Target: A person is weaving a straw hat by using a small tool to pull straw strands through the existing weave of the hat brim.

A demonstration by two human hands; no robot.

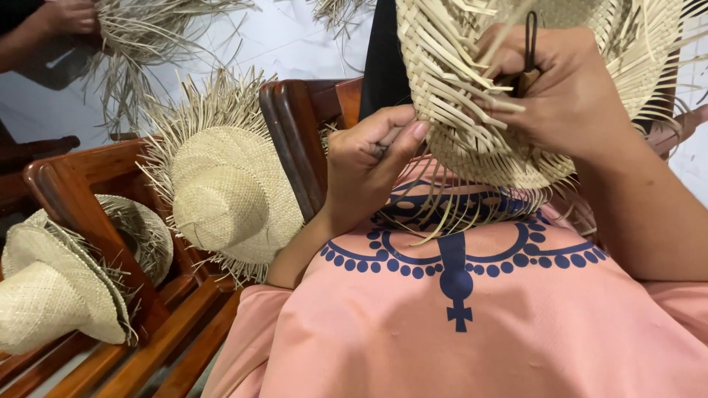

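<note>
Both hands work a half-woven straw hat [516,88] held up close at the top right of the view, over a pink shirt [457,324]. The left hand [372,166] is curled tight, thumb pressed against the hat's edge, pinching something small and grey that is mostly hidden. The right hand [564,96] grips the weave from outside, fingers closed around loose strands and a dark tool [529,48]. Unwoven strands hang from the hat's lower edge and cover part of the shirt's blue print. To the left, two finished hats [221,191] [51,287] rest on wooden chairs [74,184]. At the top left corner another person's hand [66,16] holds more straw [147,37].
</note>
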